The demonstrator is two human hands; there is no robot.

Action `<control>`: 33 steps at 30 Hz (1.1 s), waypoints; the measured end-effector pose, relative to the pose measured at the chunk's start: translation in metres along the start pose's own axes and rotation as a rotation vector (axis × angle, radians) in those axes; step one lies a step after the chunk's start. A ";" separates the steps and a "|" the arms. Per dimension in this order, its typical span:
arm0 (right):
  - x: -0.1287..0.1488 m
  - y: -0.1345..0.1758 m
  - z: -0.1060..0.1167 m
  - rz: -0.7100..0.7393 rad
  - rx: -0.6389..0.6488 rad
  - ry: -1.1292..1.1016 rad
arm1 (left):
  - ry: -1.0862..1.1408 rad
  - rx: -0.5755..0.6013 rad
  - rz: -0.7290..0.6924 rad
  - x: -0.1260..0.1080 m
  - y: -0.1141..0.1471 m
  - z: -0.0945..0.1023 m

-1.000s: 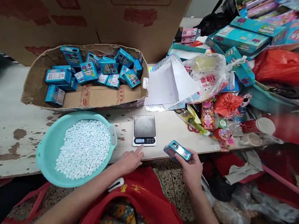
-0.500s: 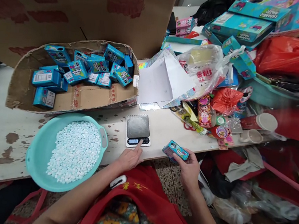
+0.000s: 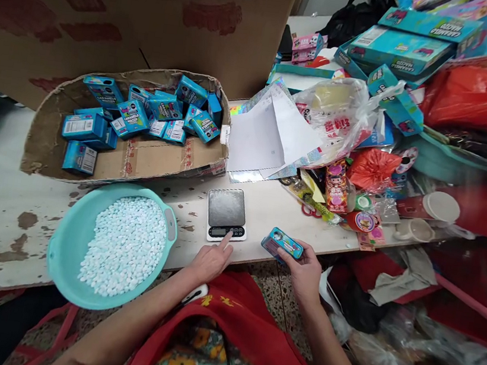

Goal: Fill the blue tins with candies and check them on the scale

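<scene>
My left hand (image 3: 211, 260) is at the front edge of a small digital scale (image 3: 227, 208), index finger stretched onto its button strip and the other fingers loosely bent; it holds nothing. The scale's grey plate bears a whitish dusty film, and its display looks dark. In my right hand (image 3: 305, 269) is a small blue candy box (image 3: 282, 245) lettered "Caramelo Macizo", pinched at its right end just beyond the table edge. Left of the scale, a turquoise basin (image 3: 62, 269) holds a heap of small pale mints or candies (image 3: 125, 246).
A cut-down cardboard box (image 3: 147, 165) with several blue candy boxes (image 3: 131, 118) lies behind the basin. White sheets (image 3: 257, 130) rest behind the scale. To the right are a knotted plastic bag (image 3: 331, 113), wrappers, a mug (image 3: 415, 230) and stacked blue cartons (image 3: 400, 49).
The scale's lit display has gone dark. My left index finger stays on the button strip. The view has shifted slightly, and the candy box sits a little closer to the scale.
</scene>
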State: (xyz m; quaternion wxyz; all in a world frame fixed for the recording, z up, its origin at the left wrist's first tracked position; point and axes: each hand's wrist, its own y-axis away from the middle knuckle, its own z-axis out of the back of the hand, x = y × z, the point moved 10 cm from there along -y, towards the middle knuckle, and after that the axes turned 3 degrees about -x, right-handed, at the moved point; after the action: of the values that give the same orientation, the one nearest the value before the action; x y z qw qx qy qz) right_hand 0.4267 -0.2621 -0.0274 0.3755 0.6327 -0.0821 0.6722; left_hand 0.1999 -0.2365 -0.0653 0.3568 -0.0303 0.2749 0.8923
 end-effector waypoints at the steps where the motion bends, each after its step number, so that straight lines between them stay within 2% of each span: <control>1: -0.001 0.000 0.000 -0.002 0.002 -0.002 | -0.007 -0.004 0.001 0.001 -0.002 0.000; 13: -0.005 -0.005 0.000 -0.019 0.011 0.014 | -0.071 0.049 -0.011 -0.007 -0.019 -0.001; 16: -0.002 -0.007 -0.004 -0.006 0.027 -0.009 | -0.018 -0.065 -0.012 -0.003 -0.010 0.012; 18: 0.003 -0.009 -0.005 0.015 0.028 -0.023 | 0.036 -0.244 -0.018 0.007 0.006 0.033; 21: 0.010 -0.013 -0.006 0.050 0.029 -0.032 | 0.138 -0.613 0.068 0.046 0.053 0.068; 23: 0.013 -0.015 -0.008 0.063 0.034 -0.034 | 0.198 -0.825 0.242 0.090 0.093 0.080; 25: 0.014 -0.017 -0.011 0.072 0.046 -0.031 | 0.203 -0.943 0.488 0.137 0.132 0.077; 26: 0.015 -0.017 -0.013 0.076 0.054 -0.029 | 0.188 -0.951 0.604 0.157 0.147 0.070; 28: 0.017 -0.018 -0.020 0.080 0.080 -0.024 | 0.164 -0.875 0.765 0.188 0.164 0.051; 31: 0.022 -0.017 -0.032 0.094 0.116 -0.018 | 0.200 -0.671 0.837 0.212 0.160 0.019; 33: 0.027 -0.016 -0.041 0.108 0.129 -0.013 | 0.212 -0.598 0.845 0.218 0.153 0.009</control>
State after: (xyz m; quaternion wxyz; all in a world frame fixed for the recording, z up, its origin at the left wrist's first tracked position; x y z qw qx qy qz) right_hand 0.4065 -0.2162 -0.0159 0.2968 0.6545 -0.0749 0.6913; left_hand -0.0609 -0.1878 -0.0407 -0.0879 -0.1073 0.0309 0.9898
